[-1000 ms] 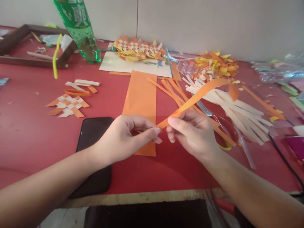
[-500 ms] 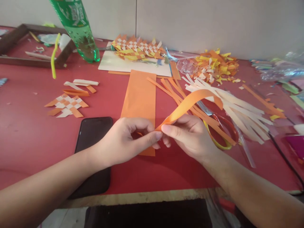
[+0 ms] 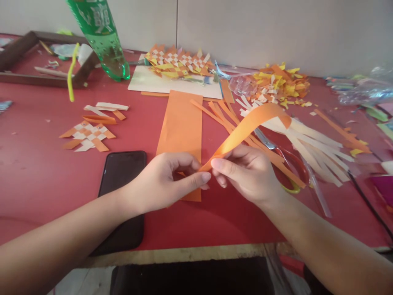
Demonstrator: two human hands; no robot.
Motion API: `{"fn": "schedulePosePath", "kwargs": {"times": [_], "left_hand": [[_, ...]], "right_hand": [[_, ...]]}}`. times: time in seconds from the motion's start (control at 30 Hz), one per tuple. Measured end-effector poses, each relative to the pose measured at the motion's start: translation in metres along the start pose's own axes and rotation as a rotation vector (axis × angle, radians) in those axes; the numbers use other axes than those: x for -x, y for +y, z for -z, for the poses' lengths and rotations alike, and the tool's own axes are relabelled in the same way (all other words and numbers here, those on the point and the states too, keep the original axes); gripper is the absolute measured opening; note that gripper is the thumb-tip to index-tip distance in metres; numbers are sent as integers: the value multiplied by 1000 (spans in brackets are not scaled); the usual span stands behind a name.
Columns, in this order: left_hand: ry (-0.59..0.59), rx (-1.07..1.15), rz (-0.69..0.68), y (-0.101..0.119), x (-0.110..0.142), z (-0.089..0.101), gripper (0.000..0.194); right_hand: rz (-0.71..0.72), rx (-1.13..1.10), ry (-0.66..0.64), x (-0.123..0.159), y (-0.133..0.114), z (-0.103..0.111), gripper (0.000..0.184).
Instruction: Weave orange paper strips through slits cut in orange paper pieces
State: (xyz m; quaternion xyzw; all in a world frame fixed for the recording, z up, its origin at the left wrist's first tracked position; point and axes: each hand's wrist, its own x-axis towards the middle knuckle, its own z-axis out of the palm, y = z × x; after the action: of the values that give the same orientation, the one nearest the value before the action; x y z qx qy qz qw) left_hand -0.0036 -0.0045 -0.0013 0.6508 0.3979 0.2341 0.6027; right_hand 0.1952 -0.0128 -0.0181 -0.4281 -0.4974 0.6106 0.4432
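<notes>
An orange paper strip is pinched between my two hands, its free length arching up and to the right. My left hand grips one end between thumb and fingers. A short way along the strip, my right hand pinches it too, thumb on top. Beneath the hands lies a wide orange paper sheet. Behind my right hand are scissors with red and yellow handles, partly covered by loose orange strips. White paper strips fan out beyond them.
A black phone lies under my left forearm. Left of it rests a woven orange-and-white paper fish. A green bottle stands near a dark wooden frame. Woven fish sit on white card; paper scraps are piled behind.
My right hand has slid slightly right along the strip, away from my left hand. The strip's arch has risen and its free end moved up a little.
</notes>
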Motion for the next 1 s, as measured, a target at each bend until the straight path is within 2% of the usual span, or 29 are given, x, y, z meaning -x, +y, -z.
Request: {"fn": "schedulePosePath", "kwargs": {"times": [0.17, 0.4, 0.8, 1.0], "left_hand": [[59, -100, -136, 1, 1, 1, 20], [45, -67, -89, 4, 2, 3, 21], [-28, -119, -107, 2, 1, 1, 29], [-37, -88, -120, 2, 2, 2, 28]], "right_hand": [[-19, -21, -46, 1, 0, -2, 13], [-53, -108, 15, -2, -6, -3, 18], [-6, -38, -75, 2, 1, -3, 14], [-7, -65, -42, 1, 0, -3, 12]]}}
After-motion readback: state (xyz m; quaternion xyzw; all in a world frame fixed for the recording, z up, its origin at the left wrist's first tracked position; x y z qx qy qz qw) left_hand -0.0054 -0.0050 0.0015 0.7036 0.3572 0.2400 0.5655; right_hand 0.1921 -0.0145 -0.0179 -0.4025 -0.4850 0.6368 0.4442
